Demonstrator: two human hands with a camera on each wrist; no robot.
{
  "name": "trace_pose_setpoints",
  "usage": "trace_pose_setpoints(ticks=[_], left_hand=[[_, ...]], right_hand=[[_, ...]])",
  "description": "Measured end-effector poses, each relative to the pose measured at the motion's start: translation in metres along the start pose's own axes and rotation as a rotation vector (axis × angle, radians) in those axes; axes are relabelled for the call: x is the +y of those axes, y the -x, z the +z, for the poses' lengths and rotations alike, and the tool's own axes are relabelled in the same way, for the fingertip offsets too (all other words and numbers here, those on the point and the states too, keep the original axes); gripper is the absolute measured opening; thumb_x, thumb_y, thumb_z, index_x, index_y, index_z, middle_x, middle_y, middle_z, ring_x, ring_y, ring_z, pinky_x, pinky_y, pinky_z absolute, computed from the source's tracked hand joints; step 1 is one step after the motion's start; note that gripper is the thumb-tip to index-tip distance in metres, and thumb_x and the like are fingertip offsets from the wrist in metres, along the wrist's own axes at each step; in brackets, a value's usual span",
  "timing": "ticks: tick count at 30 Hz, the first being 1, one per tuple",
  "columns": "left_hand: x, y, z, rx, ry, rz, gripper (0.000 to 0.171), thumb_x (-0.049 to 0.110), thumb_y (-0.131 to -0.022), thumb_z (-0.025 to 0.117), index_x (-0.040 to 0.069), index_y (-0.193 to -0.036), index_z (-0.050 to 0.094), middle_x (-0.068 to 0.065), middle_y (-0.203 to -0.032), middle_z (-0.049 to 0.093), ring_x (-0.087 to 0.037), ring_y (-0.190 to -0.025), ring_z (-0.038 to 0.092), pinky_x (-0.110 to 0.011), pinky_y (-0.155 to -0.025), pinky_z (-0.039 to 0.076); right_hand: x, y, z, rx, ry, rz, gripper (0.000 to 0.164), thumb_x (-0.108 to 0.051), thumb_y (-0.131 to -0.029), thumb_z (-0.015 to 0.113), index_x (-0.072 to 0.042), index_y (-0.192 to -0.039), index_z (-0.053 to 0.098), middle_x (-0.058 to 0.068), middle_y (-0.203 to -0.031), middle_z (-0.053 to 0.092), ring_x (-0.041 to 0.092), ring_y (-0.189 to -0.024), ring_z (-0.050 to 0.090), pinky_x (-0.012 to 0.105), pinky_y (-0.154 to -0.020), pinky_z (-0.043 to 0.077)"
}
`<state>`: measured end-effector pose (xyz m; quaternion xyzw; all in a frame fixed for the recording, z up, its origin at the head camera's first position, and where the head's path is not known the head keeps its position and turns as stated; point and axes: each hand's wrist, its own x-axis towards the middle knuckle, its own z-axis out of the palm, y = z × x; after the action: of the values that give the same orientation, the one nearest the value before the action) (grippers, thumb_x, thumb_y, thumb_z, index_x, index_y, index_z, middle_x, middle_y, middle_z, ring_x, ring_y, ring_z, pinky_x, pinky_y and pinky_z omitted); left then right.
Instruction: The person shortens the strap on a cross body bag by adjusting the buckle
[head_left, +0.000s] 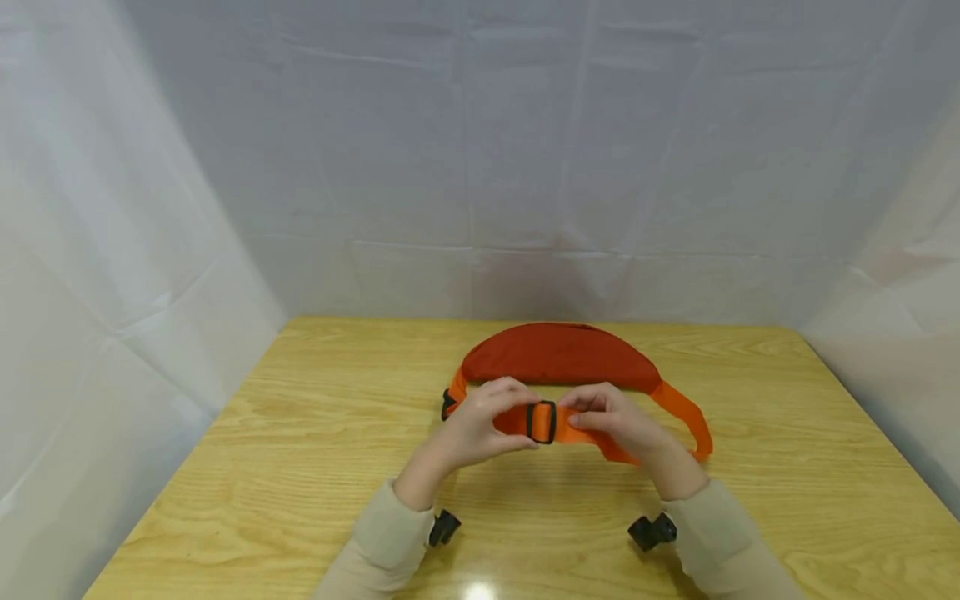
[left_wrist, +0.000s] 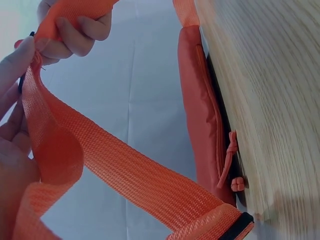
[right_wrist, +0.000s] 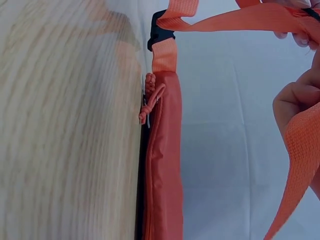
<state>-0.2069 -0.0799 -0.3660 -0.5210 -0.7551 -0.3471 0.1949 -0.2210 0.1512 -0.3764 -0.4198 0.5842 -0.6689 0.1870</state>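
An orange-red waist bag [head_left: 558, 357] lies toward the back of the table, its zipper pull [left_wrist: 231, 152] hanging on the table side. Its orange strap [head_left: 678, 408] loops forward from both ends, raised in front of the bag. With thumb and index finger at opposite edges, the left hand [head_left: 476, 425] pinches a black slider buckle [head_left: 541, 422] threaded on this strap. Just right of the slider, the right hand [head_left: 618, 421] pinches the webbing, its other fingers curled in. A black clip buckle [right_wrist: 161, 31] joins the strap near the bag's left end.
The wooden table [head_left: 285, 467] extends around the bag. White cloth [head_left: 465, 167] hangs behind and at both sides. Each wrist carries a small black device, the left device [head_left: 444, 527] and the right device [head_left: 651, 531], close over the table. Light glares at the front edge.
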Motion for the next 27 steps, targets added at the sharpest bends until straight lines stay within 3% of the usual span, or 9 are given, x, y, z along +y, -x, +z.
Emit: trace_pose_setpoints(ticks=[14,18,22,27], left_hand=[[0.002,-0.002,0.001,-0.023,0.021,-0.024,0.045,0.010,-0.065,0.078,-0.001,-0.105,0.060,-0.007,-0.100,0.056,-0.015,-0.093,0.052,-0.020,-0.080,0.042],[0.001,-0.002,0.002,-0.022,0.015,-0.028,0.045,0.011,-0.065,0.078,-0.001,-0.105,0.060,-0.007,-0.100,0.056,-0.015,-0.093,0.052,-0.020,-0.081,0.042],[0.002,-0.001,0.001,-0.011,0.011,-0.048,0.045,0.011,-0.066,0.078,-0.001,-0.105,0.060,-0.007,-0.099,0.056,-0.015,-0.092,0.052,-0.021,-0.079,0.043],[0.002,-0.001,0.002,0.006,0.014,-0.047,0.045,0.013,-0.066,0.078,0.000,-0.106,0.060,-0.006,-0.099,0.056,-0.015,-0.089,0.053,-0.021,-0.077,0.044]], right_hand=[[0.002,-0.005,0.003,-0.038,-0.049,0.022,0.026,0.009,-0.087,0.041,-0.005,-0.100,0.058,0.003,-0.088,0.064,0.012,-0.074,0.056,0.024,-0.071,0.046],[0.002,-0.005,0.006,0.010,-0.040,0.058,0.014,0.006,-0.088,0.042,-0.002,-0.098,0.048,0.003,-0.078,0.061,0.014,-0.069,0.054,0.025,-0.069,0.045],[0.002,-0.004,0.009,0.098,-0.007,0.070,0.012,0.002,-0.090,0.046,-0.001,-0.100,0.041,0.006,-0.083,0.059,0.017,-0.074,0.056,0.028,-0.071,0.046],[0.004,-0.001,0.014,0.214,0.190,0.044,0.013,-0.002,-0.087,0.053,0.001,-0.100,0.050,0.009,-0.089,0.058,0.019,-0.075,0.057,0.030,-0.067,0.049]])
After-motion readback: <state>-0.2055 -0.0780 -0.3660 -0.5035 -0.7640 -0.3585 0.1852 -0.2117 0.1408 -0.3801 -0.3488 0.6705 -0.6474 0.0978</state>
